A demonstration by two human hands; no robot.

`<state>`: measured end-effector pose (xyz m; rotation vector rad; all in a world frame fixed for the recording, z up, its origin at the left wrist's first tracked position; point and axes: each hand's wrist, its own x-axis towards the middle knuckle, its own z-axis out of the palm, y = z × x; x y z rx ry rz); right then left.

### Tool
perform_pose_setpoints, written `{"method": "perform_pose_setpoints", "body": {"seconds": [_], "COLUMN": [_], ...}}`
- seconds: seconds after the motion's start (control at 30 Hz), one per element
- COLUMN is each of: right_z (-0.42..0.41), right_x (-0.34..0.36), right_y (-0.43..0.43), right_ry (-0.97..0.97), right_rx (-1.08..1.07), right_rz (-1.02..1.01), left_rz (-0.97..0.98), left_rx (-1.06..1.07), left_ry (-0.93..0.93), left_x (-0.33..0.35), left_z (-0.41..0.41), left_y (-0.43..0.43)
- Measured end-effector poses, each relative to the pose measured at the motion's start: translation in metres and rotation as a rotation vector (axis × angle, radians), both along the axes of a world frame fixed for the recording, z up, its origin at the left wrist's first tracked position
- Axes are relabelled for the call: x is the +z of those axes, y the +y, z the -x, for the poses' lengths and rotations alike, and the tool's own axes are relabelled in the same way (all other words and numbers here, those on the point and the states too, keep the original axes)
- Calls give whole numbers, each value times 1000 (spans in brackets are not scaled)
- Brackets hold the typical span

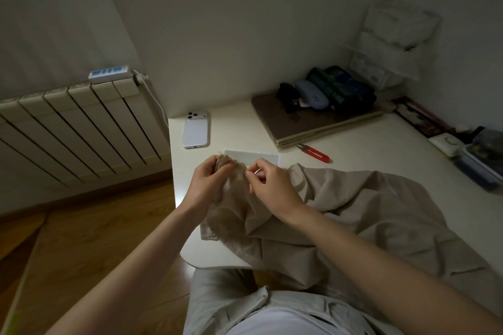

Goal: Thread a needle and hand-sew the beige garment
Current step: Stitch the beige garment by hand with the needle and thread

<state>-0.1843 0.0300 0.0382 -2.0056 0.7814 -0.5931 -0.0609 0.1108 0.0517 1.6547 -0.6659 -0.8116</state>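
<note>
The beige garment (353, 212) lies crumpled over the white table (245, 133) and hangs off its front edge onto my lap. My left hand (208, 182) grips a bunched fold of the garment, lifted a little above the table. My right hand (268, 181) is close beside it, fingers curled, pinching something thin and pale at the fold; it looks like a needle but is too small to be sure. No thread is visible in this dim light.
A white card (258, 156) lies just behind my hands. Red thread snips (315, 153) lie to the right, a white phone (196, 129) at the left edge. A flat brown case (313, 122) with pouches, boxes (479, 160) and a wall rack sit at the right. A radiator (76, 130) stands left.
</note>
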Motion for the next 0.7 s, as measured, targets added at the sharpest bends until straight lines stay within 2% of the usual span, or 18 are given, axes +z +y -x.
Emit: {"method": "perform_pose_setpoints", "body": {"seconds": [0.37,0.7], "right_z": [1,-4], "right_x": [1,3], "right_y": [1,4], "right_ry": [25,14], "right_rx": [0,-7], "right_rz": [10,-84], "left_rz": [30,58], "left_rx": [-41,-104], "left_ry": [-47,-209], "left_x": [0,-1], "left_z": [2,9], "left_y": [3,5]}}
